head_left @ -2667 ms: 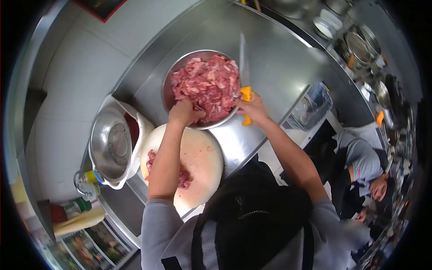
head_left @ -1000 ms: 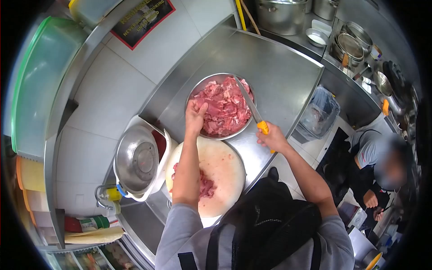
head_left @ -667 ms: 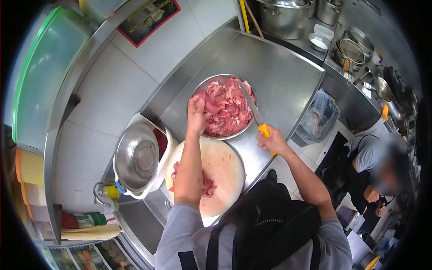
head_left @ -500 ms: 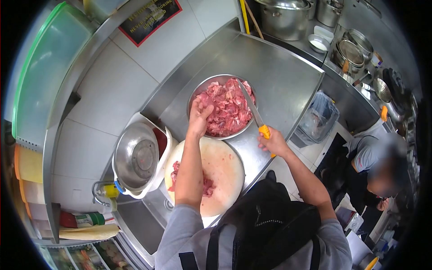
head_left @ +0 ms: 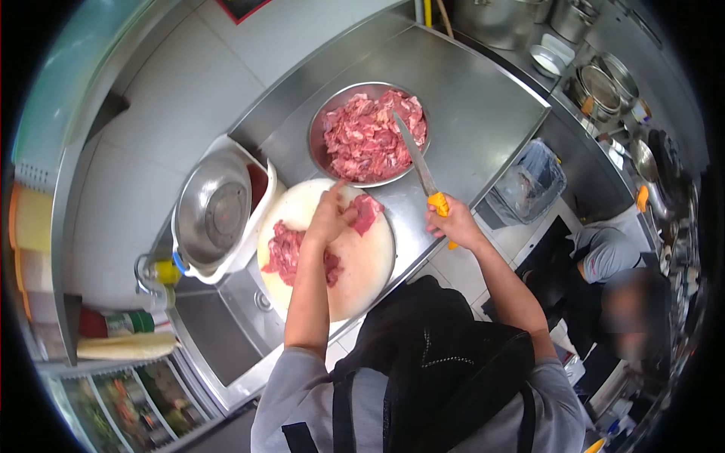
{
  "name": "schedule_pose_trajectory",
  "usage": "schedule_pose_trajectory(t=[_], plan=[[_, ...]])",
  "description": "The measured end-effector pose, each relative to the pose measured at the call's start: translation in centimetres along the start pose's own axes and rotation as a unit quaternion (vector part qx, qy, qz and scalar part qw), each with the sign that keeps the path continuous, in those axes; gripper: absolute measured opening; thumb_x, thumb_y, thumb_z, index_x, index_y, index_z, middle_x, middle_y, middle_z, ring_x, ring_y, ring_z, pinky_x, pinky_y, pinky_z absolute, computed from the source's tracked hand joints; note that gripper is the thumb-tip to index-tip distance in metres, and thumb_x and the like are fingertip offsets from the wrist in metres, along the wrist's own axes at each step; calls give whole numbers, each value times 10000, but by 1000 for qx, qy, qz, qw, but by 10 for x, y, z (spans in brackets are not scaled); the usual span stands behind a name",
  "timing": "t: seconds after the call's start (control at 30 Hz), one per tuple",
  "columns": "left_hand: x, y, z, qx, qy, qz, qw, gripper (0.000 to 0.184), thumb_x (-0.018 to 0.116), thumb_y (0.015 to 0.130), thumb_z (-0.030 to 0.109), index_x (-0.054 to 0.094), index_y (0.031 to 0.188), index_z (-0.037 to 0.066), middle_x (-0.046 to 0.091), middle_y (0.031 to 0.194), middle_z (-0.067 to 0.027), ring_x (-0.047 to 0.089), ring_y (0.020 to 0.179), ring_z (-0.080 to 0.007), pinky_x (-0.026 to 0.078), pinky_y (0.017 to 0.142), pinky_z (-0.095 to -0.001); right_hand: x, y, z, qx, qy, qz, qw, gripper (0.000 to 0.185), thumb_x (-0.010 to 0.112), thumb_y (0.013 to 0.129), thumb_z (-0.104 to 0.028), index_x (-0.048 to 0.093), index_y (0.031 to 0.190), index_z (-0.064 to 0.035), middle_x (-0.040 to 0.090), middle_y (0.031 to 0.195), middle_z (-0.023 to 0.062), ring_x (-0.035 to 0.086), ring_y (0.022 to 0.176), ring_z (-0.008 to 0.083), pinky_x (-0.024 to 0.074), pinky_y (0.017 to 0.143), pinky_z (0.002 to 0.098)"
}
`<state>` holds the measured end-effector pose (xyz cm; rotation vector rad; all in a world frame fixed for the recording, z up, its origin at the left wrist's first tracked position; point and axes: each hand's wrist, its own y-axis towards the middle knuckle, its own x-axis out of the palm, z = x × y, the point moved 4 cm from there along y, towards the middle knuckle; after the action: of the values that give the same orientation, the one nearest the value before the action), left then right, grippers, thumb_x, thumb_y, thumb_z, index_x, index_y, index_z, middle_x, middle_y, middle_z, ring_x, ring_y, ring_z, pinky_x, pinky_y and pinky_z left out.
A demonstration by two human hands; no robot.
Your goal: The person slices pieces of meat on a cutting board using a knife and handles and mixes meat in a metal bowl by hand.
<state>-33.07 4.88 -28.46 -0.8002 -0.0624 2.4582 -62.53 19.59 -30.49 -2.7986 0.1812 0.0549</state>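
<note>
My right hand (head_left: 451,220) grips a knife by its yellow handle (head_left: 438,204). The long blade (head_left: 413,155) points up and left, its tip over the rim side of a steel bowl (head_left: 313,143) heaped with cut raw meat (head_left: 370,136). Over a round white cutting board (head_left: 355,283), my left hand (head_left: 329,220) has its fingers apart. Just right of those fingertips lies a piece of raw meat (head_left: 367,213); whether they touch it is hard to see. More raw meat (head_left: 285,253) is piled on the board's left, partly hidden by my left forearm.
A steel basin (head_left: 215,219) rests in a white tub (head_left: 260,204) left of the board, beside a sink (head_left: 219,336). A lined bin (head_left: 529,185) stands right of the steel counter (head_left: 476,98). Another person (head_left: 604,257) is at the right, near pans and strainers (head_left: 600,87).
My left hand has come back from the bowl to the board, where a piece of meat now lies by its fingers. The knife stays in my right hand. The camera view has shifted.
</note>
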Motion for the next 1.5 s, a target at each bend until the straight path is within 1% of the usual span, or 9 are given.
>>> schedule_pose_trajectory(t=[0.07,0.2,0.33,0.43,0.63,0.7,0.77,1.17,1.5], plan=[[-11,-33,14,39,84,220,971,551,783,952,149,573,1420,-52,639,1281,-280,700,1072,-374,595,915,-436,-1,-8,3,-2,-5,-24,1000,173,726,999,-138,615,1102,-54,701,981,40,756,775,143,607,627,284],[4,-82,22,-142,140,222,954,295,747,979,252,707,983,-41,711,1116,-318,712,1034,-435,567,885,-505,-11,-30,13,-16,-23,-33,999,218,739,999,-177,627,1113,-28,703,926,46,748,729,144,597,607,290],[55,-83,2,-149,194,244,938,303,759,968,257,679,998,-33,700,1119,-302,692,1053,-445,544,918,-546,-17,-57,25,-2,-83,-37,996,279,746,1005,-241,637,1070,8,686,838,72,713,638,151,574,576,303],[53,-59,31,50,295,354,886,308,762,951,242,673,1081,-23,695,1105,-268,667,1076,-452,524,959,-567,-24,-77,22,-29,-127,-26,991,301,745,1009,-261,637,1035,19,673,797,85,669,581,152,541,550,320],[52,-1,49,294,317,158,888,269,758,933,141,660,1161,38,717,1009,-161,701,944,-354,555,880,-475,-49,-112,30,-31,-118,33,992,293,750,1008,-257,636,1023,13,652,725,76,628,545,155,505,536,342],[45,4,40,84,230,-46,969,241,721,929,147,670,1142,48,745,1064,-167,730,966,-364,572,864,-494,-59,-123,40,-40,-109,56,992,290,752,1007,-254,635,1022,10,651,725,80,619,534,150,502,532,339],[35,4,38,77,205,-86,972,245,725,924,143,656,1121,15,761,957,-159,756,796,-320,593,764,-452,-61,-136,47,-45,-100,74,991,286,754,1006,-252,634,1020,8,651,725,84,610,523,146,499,529,336],[45,-80,42,-119,-382,113,910,311,703,1077,239,524,1142,-6,705,967,-112,747,750,-195,627,618,-298,-23,-140,39,-69,-167,49,982,361,763,981,-303,631,1038,29,684,876,260,677,808,435,532,738,462],[83,-122,-38,-164,-377,101,906,246,673,1093,216,585,1134,-10,717,903,-96,702,660,-145,556,554,-254,37,-143,4,-91,-418,5,904,526,663,1035,-507,642,1102,14,726,1033,247,715,995,476,578,866,544]])
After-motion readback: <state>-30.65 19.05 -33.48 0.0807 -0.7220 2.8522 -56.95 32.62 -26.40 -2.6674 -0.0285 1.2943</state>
